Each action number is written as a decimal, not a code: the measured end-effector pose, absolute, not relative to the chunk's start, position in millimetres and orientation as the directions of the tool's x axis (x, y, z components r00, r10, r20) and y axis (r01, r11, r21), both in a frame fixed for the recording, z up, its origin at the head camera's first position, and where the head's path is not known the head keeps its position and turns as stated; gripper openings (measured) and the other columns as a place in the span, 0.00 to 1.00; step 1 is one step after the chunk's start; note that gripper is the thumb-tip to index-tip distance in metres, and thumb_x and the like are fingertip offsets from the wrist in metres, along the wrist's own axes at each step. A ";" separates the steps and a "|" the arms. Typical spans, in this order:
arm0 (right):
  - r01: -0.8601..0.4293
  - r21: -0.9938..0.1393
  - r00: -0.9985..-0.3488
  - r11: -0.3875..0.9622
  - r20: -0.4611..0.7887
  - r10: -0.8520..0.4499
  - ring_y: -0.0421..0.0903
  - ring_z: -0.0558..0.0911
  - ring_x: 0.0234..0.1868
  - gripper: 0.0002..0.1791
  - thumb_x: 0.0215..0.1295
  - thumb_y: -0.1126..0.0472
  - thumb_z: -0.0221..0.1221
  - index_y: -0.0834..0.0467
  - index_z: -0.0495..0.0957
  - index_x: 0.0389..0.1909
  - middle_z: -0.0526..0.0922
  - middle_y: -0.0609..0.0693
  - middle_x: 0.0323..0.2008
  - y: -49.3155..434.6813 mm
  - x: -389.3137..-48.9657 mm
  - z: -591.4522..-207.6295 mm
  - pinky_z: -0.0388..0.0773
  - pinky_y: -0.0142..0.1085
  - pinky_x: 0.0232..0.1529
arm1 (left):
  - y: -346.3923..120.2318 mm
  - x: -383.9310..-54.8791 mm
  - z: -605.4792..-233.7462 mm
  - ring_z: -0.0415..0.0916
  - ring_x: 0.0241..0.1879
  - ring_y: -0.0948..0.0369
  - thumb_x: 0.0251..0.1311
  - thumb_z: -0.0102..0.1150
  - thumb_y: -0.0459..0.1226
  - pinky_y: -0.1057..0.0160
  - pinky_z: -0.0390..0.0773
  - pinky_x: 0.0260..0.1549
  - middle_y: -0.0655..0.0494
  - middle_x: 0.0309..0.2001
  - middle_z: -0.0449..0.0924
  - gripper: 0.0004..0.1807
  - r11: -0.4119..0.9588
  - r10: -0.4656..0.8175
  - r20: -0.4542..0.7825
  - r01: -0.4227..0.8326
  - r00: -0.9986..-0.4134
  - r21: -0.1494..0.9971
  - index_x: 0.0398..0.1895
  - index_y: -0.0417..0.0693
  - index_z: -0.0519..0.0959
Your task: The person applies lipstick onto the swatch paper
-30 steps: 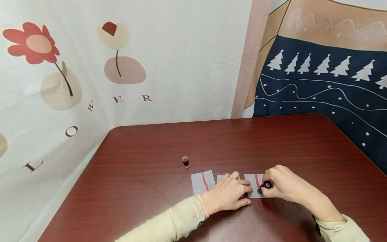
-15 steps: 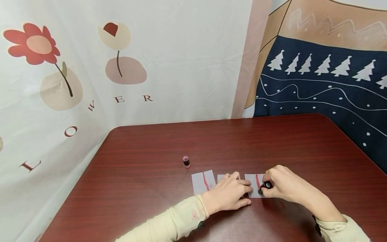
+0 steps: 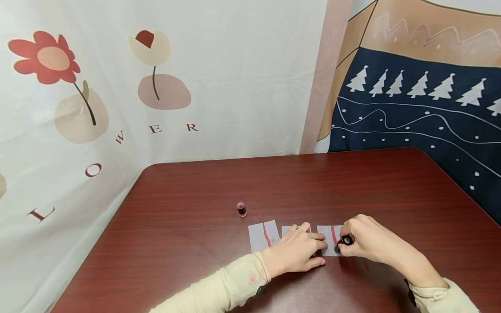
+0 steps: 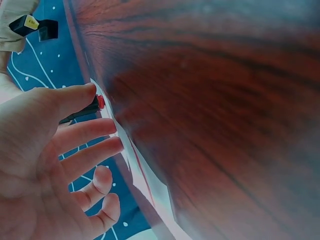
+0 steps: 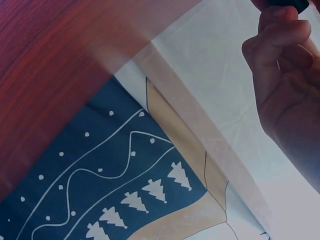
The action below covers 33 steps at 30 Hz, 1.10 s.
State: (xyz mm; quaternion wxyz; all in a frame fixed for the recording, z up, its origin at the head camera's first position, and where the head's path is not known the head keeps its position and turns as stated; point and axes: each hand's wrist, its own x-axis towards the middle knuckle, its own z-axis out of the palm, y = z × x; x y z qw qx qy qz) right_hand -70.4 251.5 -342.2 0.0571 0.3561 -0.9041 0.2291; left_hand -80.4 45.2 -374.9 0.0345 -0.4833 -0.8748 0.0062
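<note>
In the head view, my right hand [image 3: 362, 238] pinches a black lipstick [image 3: 346, 239] over the rightmost white paper [image 3: 323, 243], beside a thick red stroke [image 3: 334, 234]. The left wrist view shows the lipstick's red end [image 4: 101, 102] right at the paper. My left hand [image 3: 293, 250] lies across the middle paper [image 3: 285, 228], mostly hiding it, fingertips on the left edge of the rightmost one. Its fingers are relaxed and hold nothing. The left paper [image 3: 257, 237] bears a wavy red line and faint pink smudges.
A small pinkish, translucent cylinder with a black band [image 3: 241, 209] stands behind the left paper on the dark red wooden table [image 3: 188, 204]. Printed cloth [image 3: 242, 78] hangs behind the table, with a navy tree-patterned cloth [image 3: 391, 113] at the right.
Both hands and the papers stay almost where they were. The lipstick in my right hand has barely moved.
</note>
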 end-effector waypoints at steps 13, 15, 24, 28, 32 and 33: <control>-0.640 -0.396 -0.761 0.658 0.212 -0.613 0.29 0.56 0.17 0.18 0.42 0.66 0.63 0.44 0.67 0.09 0.58 0.34 0.14 254.6 -68.3 -338.5 0.56 0.25 0.17 | 47.3 -81.0 -373.6 0.66 0.41 0.65 0.59 0.55 0.54 0.70 0.61 0.31 0.69 0.56 0.73 0.19 0.528 0.849 0.054 0.849 -0.526 -0.033 0.51 0.63 0.80; -0.640 -0.402 -0.761 0.655 0.211 -0.614 0.29 0.56 0.17 0.18 0.42 0.66 0.63 0.44 0.67 0.09 0.57 0.33 0.14 254.0 -68.4 -338.7 0.56 0.25 0.17 | 47.1 -81.0 -373.6 0.65 0.41 0.65 0.59 0.55 0.54 0.70 0.61 0.31 0.68 0.56 0.73 0.19 0.530 0.847 0.050 0.847 -0.529 -0.027 0.51 0.63 0.80; -0.635 -0.414 -0.762 0.652 0.199 -0.616 0.29 0.56 0.17 0.18 0.42 0.66 0.63 0.44 0.67 0.09 0.57 0.33 0.14 251.4 -68.5 -339.9 0.55 0.25 0.17 | 44.7 -79.6 -375.1 0.65 0.40 0.65 0.59 0.55 0.54 0.69 0.64 0.32 0.67 0.57 0.73 0.19 0.543 0.840 0.026 0.840 -0.542 -0.013 0.52 0.62 0.79; -0.645 -0.413 -0.754 0.643 0.208 -0.623 0.29 0.56 0.17 0.18 0.42 0.66 0.63 0.44 0.67 0.09 0.57 0.33 0.14 251.9 -68.6 -339.9 0.55 0.25 0.17 | 45.0 -79.2 -374.6 0.65 0.40 0.65 0.59 0.55 0.54 0.69 0.64 0.33 0.67 0.57 0.73 0.19 0.544 0.839 0.027 0.839 -0.544 -0.009 0.52 0.62 0.79; -0.650 -0.408 -0.750 0.641 0.213 -0.626 0.29 0.55 0.17 0.18 0.41 0.66 0.63 0.44 0.66 0.08 0.57 0.33 0.14 252.3 -68.6 -340.0 0.55 0.25 0.17 | 45.4 -79.0 -373.4 0.66 0.41 0.64 0.59 0.55 0.54 0.69 0.63 0.32 0.67 0.57 0.73 0.19 0.544 0.839 0.027 0.839 -0.544 -0.010 0.52 0.62 0.79; -0.651 -0.407 -0.750 0.641 0.214 -0.625 0.29 0.55 0.17 0.18 0.41 0.66 0.63 0.44 0.66 0.08 0.57 0.33 0.14 252.3 -68.5 -340.0 0.55 0.25 0.17 | 45.6 -79.0 -373.1 0.66 0.41 0.64 0.59 0.55 0.54 0.69 0.63 0.32 0.67 0.57 0.73 0.19 0.544 0.839 0.027 0.839 -0.543 -0.011 0.52 0.62 0.79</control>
